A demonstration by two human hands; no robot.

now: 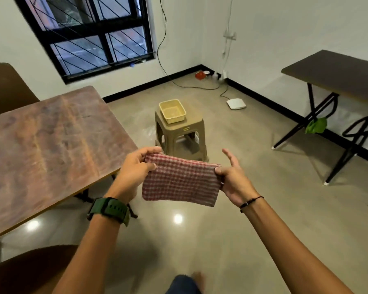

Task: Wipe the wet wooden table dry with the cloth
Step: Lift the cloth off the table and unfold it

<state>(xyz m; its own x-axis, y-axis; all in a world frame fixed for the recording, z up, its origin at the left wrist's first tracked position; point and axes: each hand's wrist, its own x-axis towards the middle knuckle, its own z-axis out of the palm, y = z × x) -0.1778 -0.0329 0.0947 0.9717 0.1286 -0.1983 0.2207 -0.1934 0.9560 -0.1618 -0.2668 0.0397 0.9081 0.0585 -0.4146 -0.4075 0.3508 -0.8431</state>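
From the head view, the left hand point(136, 168) and right hand point(232, 177) each pinch one end of the folded checked cloth point(180, 183), stretched in the air above the floor, probably to make a flat pad. The wooden worktop point(51, 143) waits beside, untouched.

The cloth point(180, 181) was checked red and white. The wooden table point(45, 145) showed mottled reddish-brown with paler streaks. A green watch point(109, 209) circled one wrist, a black cord bracelet point(251, 202) the other. The tub point(172, 110) was pale yellow, the stool point(180, 132) dull tan, the floor point(253, 219) glossy grey-beige, the window frame point(102, 37) black.
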